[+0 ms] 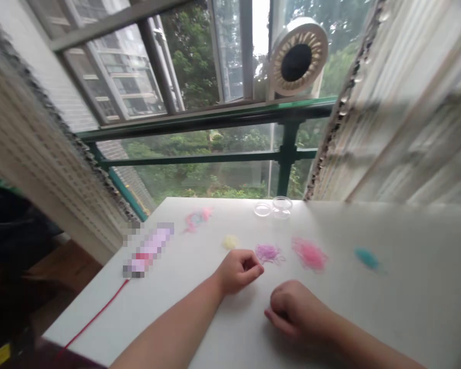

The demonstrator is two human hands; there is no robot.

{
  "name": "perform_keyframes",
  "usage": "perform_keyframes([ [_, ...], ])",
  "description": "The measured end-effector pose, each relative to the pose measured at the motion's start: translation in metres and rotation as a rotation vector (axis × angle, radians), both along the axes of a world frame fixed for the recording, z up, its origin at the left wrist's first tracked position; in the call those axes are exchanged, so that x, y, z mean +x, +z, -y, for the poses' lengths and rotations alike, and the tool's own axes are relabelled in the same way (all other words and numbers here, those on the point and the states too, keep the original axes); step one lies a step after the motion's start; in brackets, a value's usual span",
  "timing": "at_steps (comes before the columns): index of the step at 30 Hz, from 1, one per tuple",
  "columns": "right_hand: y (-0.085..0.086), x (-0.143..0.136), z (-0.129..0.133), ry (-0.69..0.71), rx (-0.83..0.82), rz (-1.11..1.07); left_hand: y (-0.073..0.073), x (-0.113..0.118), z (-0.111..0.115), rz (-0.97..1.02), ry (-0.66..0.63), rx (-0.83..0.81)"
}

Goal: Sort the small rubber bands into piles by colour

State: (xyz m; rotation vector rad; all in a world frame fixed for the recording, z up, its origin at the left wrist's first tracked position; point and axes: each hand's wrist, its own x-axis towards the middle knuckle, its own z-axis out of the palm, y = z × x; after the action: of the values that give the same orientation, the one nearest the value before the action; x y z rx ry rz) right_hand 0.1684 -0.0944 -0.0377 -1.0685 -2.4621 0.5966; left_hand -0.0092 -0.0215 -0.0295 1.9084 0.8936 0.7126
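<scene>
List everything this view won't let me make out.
Head view:
Left hand: its own curl hides whether it holds anything.
Right hand: its back hides the palm.
Purple strands: too fine and blurred to count.
Lilac object: pixel blocks hide its details.
Right forearm: cut off by the bottom edge.

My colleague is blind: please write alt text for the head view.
A left hand and a right hand, both curled, are at a white table, the left near a purple bundle of strands; whether either holds anything is unclear. A pink bundle and a blue item lie farther right; beyond is a window.
</scene>
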Motion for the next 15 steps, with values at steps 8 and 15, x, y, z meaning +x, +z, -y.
perform_keyframes([
  [8,-0.010,-0.007,-0.001,0.013,0.044,0.197,-0.009,-0.002,-0.008,0.093,0.071,0.020],
  [15,-0.017,-0.009,-0.005,0.043,0.036,0.259,-0.006,-0.005,-0.012,0.057,0.169,0.130],
])
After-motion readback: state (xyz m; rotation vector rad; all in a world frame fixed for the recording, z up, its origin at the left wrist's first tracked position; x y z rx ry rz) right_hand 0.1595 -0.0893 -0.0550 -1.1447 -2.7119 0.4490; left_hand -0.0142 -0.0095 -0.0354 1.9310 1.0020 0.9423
